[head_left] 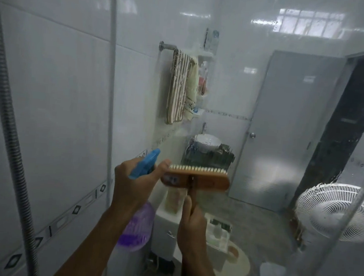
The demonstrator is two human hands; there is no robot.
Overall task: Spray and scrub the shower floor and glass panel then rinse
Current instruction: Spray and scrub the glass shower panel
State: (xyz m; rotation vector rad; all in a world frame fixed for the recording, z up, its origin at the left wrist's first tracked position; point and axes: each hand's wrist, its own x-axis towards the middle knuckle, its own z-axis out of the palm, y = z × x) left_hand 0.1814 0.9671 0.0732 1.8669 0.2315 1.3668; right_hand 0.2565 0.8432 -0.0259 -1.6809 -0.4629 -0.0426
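Observation:
A wet glass panel (284, 86) stands right in front of me, streaked with drops. My left hand (135, 184) grips a spray bottle (137, 225) with a blue trigger head and purple liquid in its clear body. The thumb of that hand touches the left end of a wooden scrub brush (196, 180). The brush head lies level, with its pale bristles pointing up toward the glass. My right hand (193, 232) holds the brush's dark wooden handle just below the head. The shower floor is out of view.
A ribbed metal shower hose (6, 99) hangs at the left against white wall tiles. Behind the glass are a towel on a rail (182, 88), a sink (205, 140), a toilet (188, 234), a white standing fan (336, 212) and a grey door (290, 132).

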